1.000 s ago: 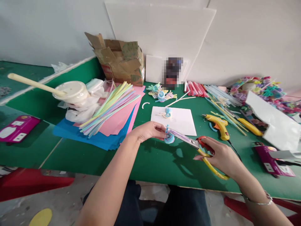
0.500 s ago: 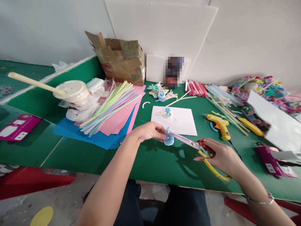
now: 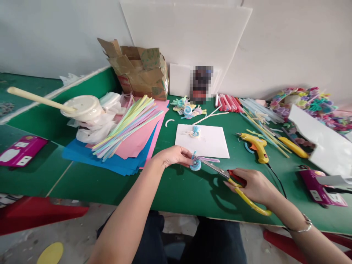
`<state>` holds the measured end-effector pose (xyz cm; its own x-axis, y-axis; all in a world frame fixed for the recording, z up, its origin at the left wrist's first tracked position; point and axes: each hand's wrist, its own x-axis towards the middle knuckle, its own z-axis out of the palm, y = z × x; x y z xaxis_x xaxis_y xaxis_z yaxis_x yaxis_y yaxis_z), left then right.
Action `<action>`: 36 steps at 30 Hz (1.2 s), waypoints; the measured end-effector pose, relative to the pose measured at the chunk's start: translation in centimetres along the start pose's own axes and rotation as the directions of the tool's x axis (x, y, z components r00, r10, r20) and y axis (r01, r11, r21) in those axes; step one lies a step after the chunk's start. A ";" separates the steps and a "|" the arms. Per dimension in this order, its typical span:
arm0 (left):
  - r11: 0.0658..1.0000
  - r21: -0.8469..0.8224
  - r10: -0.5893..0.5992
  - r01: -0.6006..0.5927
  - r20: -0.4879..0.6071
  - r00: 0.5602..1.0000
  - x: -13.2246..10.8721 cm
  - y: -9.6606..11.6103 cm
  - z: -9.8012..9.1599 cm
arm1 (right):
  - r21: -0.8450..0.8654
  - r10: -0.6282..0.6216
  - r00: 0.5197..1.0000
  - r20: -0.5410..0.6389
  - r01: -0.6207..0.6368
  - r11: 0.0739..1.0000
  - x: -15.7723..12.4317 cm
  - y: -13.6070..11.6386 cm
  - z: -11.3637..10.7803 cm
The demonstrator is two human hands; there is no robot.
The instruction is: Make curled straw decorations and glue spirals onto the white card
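Left hand (image 3: 177, 157): my fingers pinch the blue coil (image 3: 195, 166) by its left side, above the green counter (image 3: 170, 190).
Right hand (image 3: 254, 183): my fingers are curled around the handles of the scissors (image 3: 220, 171).
Blades: pointing left, tips at the coil's upper part.
Purple strip (image 3: 213, 160): sticking out rightward beside the blades.
White board (image 3: 216, 143): just beyond the coil, carrying another coiled piece (image 3: 196, 131).
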<state>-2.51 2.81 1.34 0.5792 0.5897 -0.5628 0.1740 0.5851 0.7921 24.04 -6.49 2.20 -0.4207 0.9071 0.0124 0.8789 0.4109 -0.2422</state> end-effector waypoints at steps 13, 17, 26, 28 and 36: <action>0.999 -0.020 -0.044 0.044 -0.043 0.998 0.2 -0.1 0.0 | 0.085 0.067 0.998 -0.004 -0.066 0.994 0.0 0.9 1.6; 1.000 0.012 -0.028 0.028 -0.019 0.999 -0.3 0.4 0.3 | 0.170 0.151 0.987 -0.057 -0.139 0.976 -0.3 1.2 1.5; 0.979 0.095 0.201 -0.181 -0.299 0.933 0.1 0.6 0.7 | 0.131 0.639 0.756 -0.144 -0.625 0.769 0.4 2.7 0.5; 0.967 0.135 0.251 -0.215 -0.371 0.894 0.4 0.4 0.5 | 0.066 0.643 0.743 -0.187 -0.644 0.763 0.8 3.3 0.8; 0.928 0.285 0.344 -0.241 -0.403 0.848 0.9 -0.3 0.2 | -0.163 0.710 0.697 -0.105 -0.716 0.679 2.8 2.9 -0.4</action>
<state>-1.85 3.04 0.69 0.2303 0.9258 -0.2997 0.2489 0.2417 0.9379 25.48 -2.74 1.95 0.3545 0.9331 -0.0610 0.9344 -0.3559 -0.0149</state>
